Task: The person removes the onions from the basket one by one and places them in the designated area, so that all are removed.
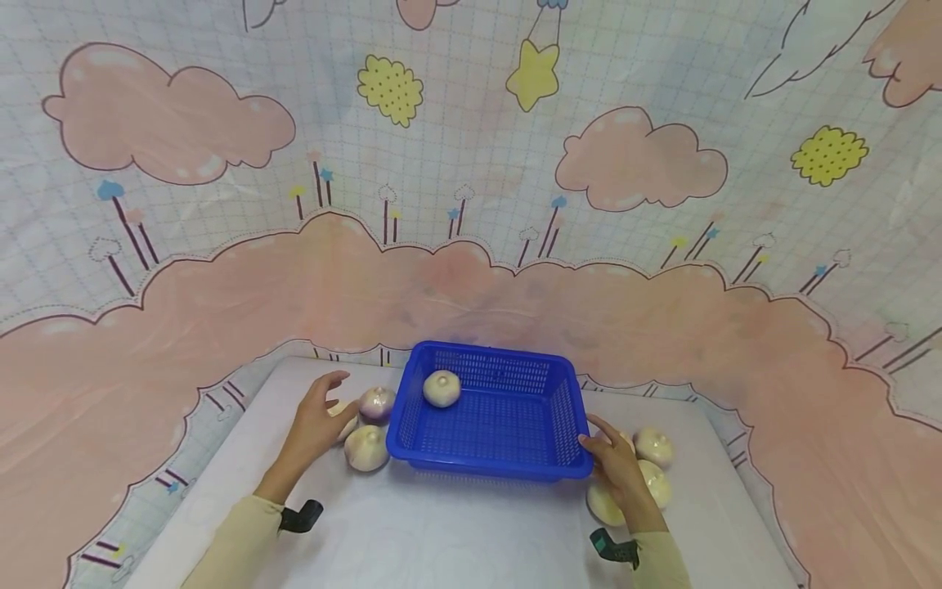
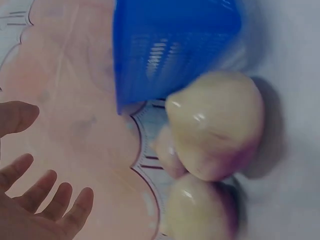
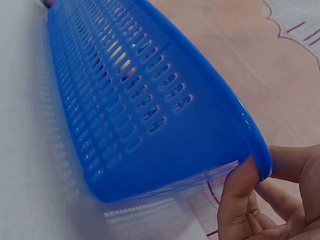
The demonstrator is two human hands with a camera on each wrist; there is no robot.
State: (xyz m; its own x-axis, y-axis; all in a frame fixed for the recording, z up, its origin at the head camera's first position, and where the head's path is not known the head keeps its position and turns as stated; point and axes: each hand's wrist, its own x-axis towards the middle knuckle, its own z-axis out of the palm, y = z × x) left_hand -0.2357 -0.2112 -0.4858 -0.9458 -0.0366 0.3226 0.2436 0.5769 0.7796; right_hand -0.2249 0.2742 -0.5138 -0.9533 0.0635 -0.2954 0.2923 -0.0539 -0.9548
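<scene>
A blue plastic basket (image 1: 508,470) with slotted walls stands on the table, one garlic bulb (image 1: 441,388) inside at its back left. My right hand (image 1: 616,466) pinches the basket's right rim between thumb and fingers; the right wrist view shows this grip on the rim (image 3: 235,107). Left of the basket, my left hand (image 1: 315,425) is over a group of garlic bulbs (image 1: 366,448), partly covering one. In the left wrist view its fingers (image 2: 60,200) are spread and relaxed, holding nothing, apart from the bulbs (image 2: 217,125).
Several more garlic bulbs (image 1: 653,447) lie to the right of the basket, some partly behind my right hand and wrist. A white cloth covers the table (image 1: 471,540). Behind it hangs a printed curtain (image 1: 441,294) with pink clouds.
</scene>
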